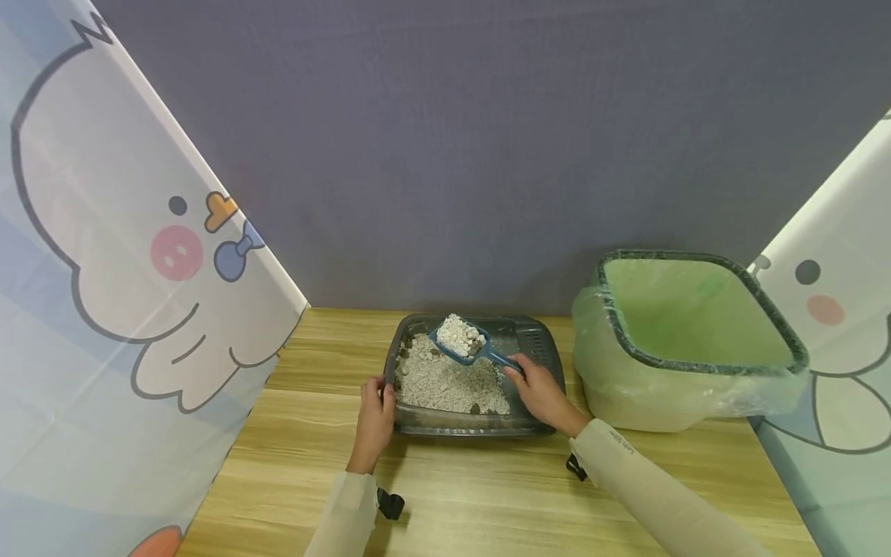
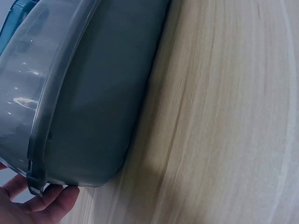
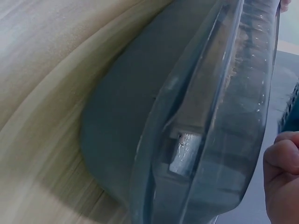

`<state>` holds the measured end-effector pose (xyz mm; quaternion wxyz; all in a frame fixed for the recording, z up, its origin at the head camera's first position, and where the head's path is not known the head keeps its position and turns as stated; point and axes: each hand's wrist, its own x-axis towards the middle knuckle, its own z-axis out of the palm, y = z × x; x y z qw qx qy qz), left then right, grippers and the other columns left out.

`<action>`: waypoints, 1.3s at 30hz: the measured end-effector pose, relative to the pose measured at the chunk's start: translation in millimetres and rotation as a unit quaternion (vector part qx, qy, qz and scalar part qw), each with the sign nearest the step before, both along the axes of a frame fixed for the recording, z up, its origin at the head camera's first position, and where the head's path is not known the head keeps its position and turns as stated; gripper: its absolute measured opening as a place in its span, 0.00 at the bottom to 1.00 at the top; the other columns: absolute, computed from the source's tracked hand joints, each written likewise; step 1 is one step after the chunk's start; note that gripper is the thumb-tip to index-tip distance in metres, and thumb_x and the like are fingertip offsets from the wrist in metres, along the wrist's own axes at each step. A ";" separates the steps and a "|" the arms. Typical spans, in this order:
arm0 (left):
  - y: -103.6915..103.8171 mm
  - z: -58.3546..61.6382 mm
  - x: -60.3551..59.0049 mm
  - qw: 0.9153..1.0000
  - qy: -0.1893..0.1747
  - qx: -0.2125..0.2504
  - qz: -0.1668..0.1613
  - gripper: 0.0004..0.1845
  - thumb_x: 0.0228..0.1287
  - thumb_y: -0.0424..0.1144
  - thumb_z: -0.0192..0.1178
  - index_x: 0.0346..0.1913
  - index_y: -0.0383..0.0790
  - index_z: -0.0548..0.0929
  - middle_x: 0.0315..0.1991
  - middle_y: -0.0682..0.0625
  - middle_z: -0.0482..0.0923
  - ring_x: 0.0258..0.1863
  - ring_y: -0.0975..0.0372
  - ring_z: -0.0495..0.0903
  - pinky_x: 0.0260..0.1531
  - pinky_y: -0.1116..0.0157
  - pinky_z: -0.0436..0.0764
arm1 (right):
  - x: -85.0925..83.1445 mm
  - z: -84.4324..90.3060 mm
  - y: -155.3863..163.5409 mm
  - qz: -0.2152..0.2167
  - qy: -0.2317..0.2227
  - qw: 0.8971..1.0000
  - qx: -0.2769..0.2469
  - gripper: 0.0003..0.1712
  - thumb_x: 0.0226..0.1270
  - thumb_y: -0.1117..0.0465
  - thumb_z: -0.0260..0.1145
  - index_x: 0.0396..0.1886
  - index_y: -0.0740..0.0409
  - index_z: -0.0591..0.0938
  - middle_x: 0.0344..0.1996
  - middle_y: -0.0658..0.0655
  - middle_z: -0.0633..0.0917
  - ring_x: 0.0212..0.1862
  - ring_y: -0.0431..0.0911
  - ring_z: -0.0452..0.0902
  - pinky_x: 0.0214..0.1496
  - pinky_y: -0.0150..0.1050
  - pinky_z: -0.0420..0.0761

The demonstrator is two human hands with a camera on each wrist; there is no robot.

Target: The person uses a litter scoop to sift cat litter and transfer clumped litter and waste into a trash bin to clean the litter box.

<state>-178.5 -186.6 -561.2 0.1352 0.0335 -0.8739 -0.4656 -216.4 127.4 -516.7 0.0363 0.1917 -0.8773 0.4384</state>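
Apparently I'm at the scooping step: my right hand (image 1: 546,394) grips the blue scoop (image 1: 496,357), heaped with pale granules (image 1: 457,336), over the gray tray (image 1: 473,426), whose left rim my left hand (image 1: 374,419) grasps; next likely calls for keeping the scoop level.

The left arm (image 1: 343,518) reaches forward, the left hand (image 1: 373,416) gripping with bent fingers (image 2: 68,199); the right arm (image 1: 654,487) slants inward, the right hand (image 1: 543,393) curled in a grip; pale sleeves (image 1: 612,456) end near both wrists (image 1: 575,423).
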 end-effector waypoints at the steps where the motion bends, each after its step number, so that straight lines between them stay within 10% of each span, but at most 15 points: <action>1: -0.1 0.1 -0.1 1.000 0.000 -0.001 0.000 0.17 0.76 0.43 0.41 0.55 0.34 0.68 0.47 0.40 0.65 0.35 0.53 0.69 0.35 0.56 0.71 | -0.1 -0.3 0.0 -0.003 0.006 1.000 -0.004 0.13 0.73 0.55 0.55 0.50 0.56 0.76 0.20 0.47 0.70 0.18 0.39 0.60 0.24 0.37 0.65; 39: -0.6 -1.8 -0.3 1.000 -0.004 -0.004 0.000 0.19 0.76 0.45 0.39 0.55 0.33 0.68 0.49 0.38 0.64 0.35 0.53 0.69 0.34 0.56 0.70 | -0.4 1.4 4.6 -0.039 0.095 0.994 -0.038 0.12 0.68 0.63 0.61 0.50 0.58 0.78 0.29 0.49 0.74 0.27 0.43 0.67 0.30 0.39 0.69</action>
